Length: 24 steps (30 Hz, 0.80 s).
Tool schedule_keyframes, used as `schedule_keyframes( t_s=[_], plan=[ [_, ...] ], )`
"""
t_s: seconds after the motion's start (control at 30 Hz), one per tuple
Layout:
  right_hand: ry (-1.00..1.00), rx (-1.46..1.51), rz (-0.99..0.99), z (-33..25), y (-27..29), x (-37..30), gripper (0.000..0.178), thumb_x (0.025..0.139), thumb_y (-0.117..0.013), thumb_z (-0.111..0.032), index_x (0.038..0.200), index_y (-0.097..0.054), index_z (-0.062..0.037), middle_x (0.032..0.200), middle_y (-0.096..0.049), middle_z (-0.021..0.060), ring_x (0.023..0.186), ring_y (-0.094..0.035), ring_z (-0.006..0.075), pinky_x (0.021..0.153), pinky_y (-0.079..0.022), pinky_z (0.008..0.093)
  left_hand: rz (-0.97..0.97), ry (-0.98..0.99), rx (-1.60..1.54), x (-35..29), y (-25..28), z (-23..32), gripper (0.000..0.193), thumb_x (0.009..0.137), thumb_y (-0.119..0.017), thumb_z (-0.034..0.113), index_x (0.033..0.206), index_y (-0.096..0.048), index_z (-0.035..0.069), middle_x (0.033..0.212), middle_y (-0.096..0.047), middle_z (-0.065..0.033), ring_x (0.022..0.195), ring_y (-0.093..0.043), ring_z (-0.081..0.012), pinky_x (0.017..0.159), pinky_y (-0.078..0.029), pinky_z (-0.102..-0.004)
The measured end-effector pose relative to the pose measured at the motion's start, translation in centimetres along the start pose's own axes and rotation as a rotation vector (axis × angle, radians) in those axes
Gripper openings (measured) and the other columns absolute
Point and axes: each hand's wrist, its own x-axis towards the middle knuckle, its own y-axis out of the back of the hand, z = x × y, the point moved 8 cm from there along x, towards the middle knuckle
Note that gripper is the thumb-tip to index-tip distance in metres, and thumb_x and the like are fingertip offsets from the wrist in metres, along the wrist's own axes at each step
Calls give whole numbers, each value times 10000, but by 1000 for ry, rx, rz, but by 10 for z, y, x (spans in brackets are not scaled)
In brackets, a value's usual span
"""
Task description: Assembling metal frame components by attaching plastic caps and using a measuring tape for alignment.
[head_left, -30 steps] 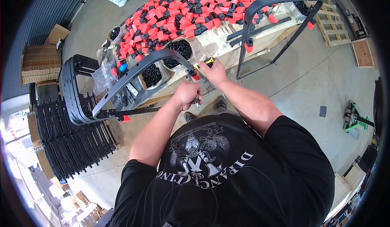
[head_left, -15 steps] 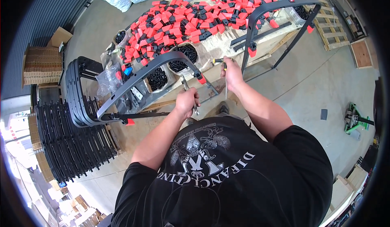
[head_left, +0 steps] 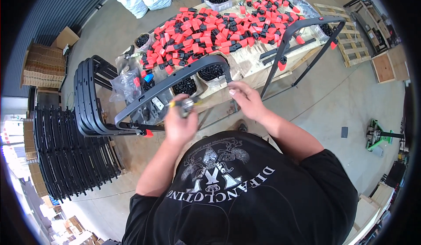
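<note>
My left hand (head_left: pixel 182 122) is blurred in front of the table's near edge, closed around tools. A yellow-and-black handle and a shiny metal part, seemingly the screwdriver and wrench (head_left: pixel 187 106), stick out of it. A curved black tubular frame (head_left: pixel 175 82) leans over the table's left part. At its right end my right hand (head_left: pixel 249 102) has its fingers closed on the tube, hiding the tip. Behind that end stands a tub of black plastic parts (head_left: pixel 211 72); another tub of small black pieces (head_left: pixel 184 87) sits left of it.
A big heap of red-and-black plastic parts (head_left: pixel 197 36) covers the table (head_left: pixel 252 63). A second black frame (head_left: pixel 287 36) stands at the table's right. Stacked black frames (head_left: pixel 83 96) and a pile of black bars (head_left: pixel 72 153) are on the left. A pallet (head_left: pixel 351 39) lies far right.
My left hand has moved left and now seems to hold the screwdriver with the wrench. My right hand no longer has the screwdriver and has come to the frame's end.
</note>
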Motion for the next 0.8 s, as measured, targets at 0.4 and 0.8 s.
schedule_keyframes(
  t_s=[0.4,0.8],
  plan=[
    [-341,-743,95,99,3,73,569,869,-672,-423,1203,-561,23,1028,-709,262,994,-693,417,889,-542,489,254,279,642,95,130,-92,285,936,-654,284,1051,-652,23,908,-705,-258,891,-665,-476,780,-519,-541],
    [-370,-878,-15,101,7,78,588,896,-613,-492,1189,-540,13,993,-723,241,972,-702,415,867,-546,499,210,336,659,96,126,-99,289,929,-637,284,1006,-658,7,929,-697,-272,929,-653,-479,806,-507,-531]
  ],
)
